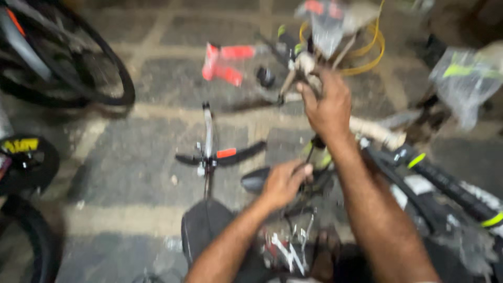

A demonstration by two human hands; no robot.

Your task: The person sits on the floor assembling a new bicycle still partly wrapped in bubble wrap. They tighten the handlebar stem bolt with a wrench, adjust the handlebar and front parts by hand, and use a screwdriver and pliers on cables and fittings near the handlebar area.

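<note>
Seemingly right hand (327, 107) on blurred handlebar (301, 65), saddle (259, 180) under left hand (283, 182).

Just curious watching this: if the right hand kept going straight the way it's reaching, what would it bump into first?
Probably the plastic-wrapped bundle just beyond the right hand, then the yellow hose. Blur makes depth uncertain.

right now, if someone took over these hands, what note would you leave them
Left hand: closed on the black saddle, low centre.
Right hand: raised, gripping a pale wrapped part; blur hides what it is.
Bike frame, black with green marks, runs off to the right.
Handlebar and red packet lie on the paved floor.
Done and left: the blur hides whether anything is fastened yet.
</note>
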